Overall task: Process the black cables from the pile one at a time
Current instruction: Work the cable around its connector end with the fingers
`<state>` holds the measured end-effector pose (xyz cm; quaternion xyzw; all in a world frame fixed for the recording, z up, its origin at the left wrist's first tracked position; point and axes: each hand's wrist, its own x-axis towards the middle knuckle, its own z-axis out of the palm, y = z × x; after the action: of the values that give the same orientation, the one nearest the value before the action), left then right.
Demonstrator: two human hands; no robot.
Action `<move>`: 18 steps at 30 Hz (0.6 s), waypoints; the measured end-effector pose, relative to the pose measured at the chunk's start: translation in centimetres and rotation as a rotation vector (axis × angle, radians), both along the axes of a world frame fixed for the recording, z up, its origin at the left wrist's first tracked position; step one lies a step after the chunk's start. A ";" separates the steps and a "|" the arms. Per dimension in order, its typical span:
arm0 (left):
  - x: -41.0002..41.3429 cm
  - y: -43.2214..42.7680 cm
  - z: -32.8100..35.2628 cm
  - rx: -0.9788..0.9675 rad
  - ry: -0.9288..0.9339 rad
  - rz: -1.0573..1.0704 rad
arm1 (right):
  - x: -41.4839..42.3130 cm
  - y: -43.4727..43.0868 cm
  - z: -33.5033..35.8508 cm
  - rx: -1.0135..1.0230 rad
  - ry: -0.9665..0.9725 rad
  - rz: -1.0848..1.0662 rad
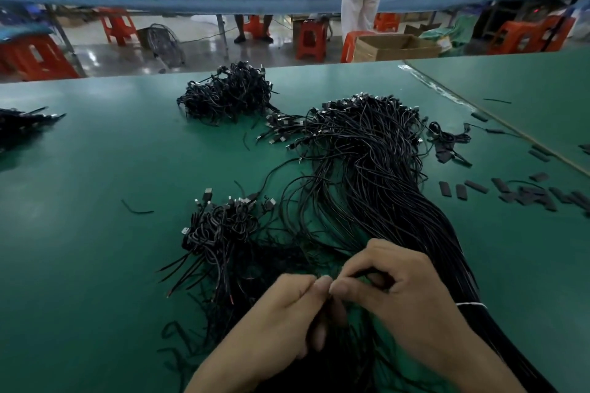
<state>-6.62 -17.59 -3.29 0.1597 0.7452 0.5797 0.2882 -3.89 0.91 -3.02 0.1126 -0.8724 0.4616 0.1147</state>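
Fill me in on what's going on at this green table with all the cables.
A person is working through black cables by hand. The left hand and right hand meet near the front of the green table, fingertips pinching what looks like a single black cable, though blur hides the detail. It seems drawn from the long loose bundle fanning out beyond the right hand. A coiled heap lies left of the bundle, a second heap farther back, and short black sleeve pieces are scattered on the right.
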 end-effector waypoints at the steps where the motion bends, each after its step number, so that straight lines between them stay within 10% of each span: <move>1: 0.1 -0.2 0.4 0.057 -0.074 -0.006 | -0.2 -0.1 0.0 -0.064 -0.018 0.007; 9: -0.7 -0.7 1.2 0.647 -0.488 0.203 | 0.0 -1.6 -1.5 0.009 -0.176 -0.013; 18: -1.4 1.1 -1.1 0.544 0.061 0.528 | 0.8 -2.0 -0.3 0.539 -0.166 0.225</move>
<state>-8.01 -16.49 -4.41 0.0501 0.5879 0.8056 0.0536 -3.13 -1.11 -3.29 0.1967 -0.9520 0.2307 -0.0431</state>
